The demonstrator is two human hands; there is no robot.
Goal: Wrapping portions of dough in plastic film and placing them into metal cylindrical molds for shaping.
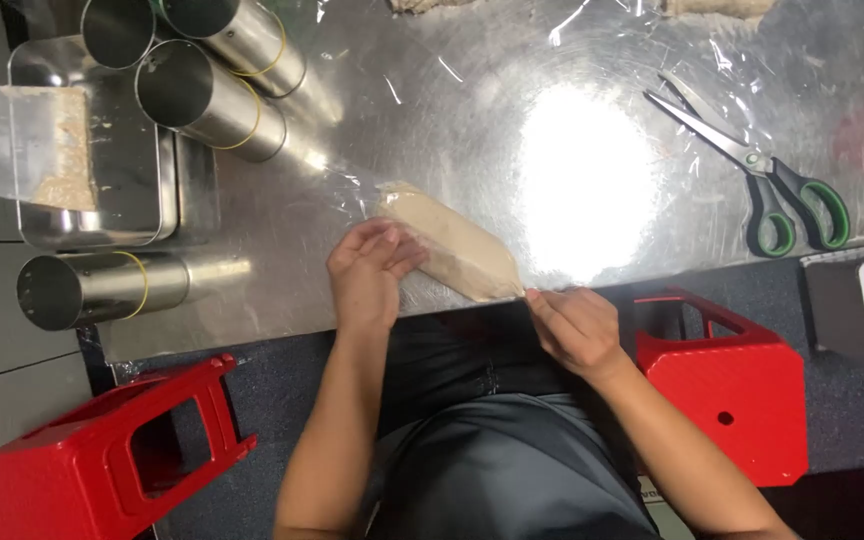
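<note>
The right hand (577,325) was pinched shut on the near tip of the roll (457,250), thumb and fingers twisting the film (432,110) to a point at the table's edge; the left hand (367,270) lay curled over the roll's far end, fingers pressing rather than clamping, seemingly to keep it from turning. The roll itself was a pale, soft-looking log of dough, tapered, wrapped in clear glossy film, lying slantwise between the hands on the steel table (282,300). Beyond the right hand lay scissors (767,175) with green-and-grey handles, blades apart, on more crinkled film; beyond the left, shiny metal tubes (212,100) banded with yellow elastic lay on their sides beside a steel tray (142,170). Nearer than the hands stood two red plastic stools (742,390).
</note>
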